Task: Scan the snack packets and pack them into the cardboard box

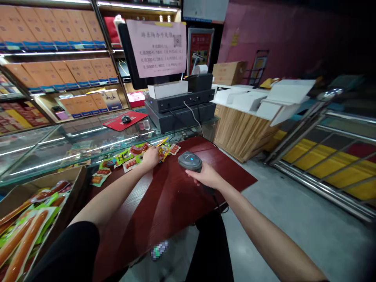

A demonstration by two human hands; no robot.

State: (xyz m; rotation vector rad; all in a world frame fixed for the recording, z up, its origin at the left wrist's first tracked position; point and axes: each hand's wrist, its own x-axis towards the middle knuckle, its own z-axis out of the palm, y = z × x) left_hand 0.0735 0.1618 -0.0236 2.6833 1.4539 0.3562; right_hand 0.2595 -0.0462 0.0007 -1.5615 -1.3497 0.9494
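My right hand (205, 176) is wrapped round the handle of a dark grey barcode scanner (190, 159), held above the dark red table (182, 196). A small blue light shows on top of the scanner. At the table's far edge my left hand (150, 157) has its fingers on a small yellow packet (163, 152) among several packaged snacks. To its left lie green sausage packets (123, 156) and, farther left, a packet with red and orange pieces (100, 177). The left fingertips are partly hidden by the hand.
A cardboard box of large sausages (75, 184) stands at the left. Beyond the table are a glass counter (70, 137), a red mouse pad (111, 123), a black cash drawer (182, 117) and a screen's papered back (158, 47). Metal railings (311, 164) stand at the right.
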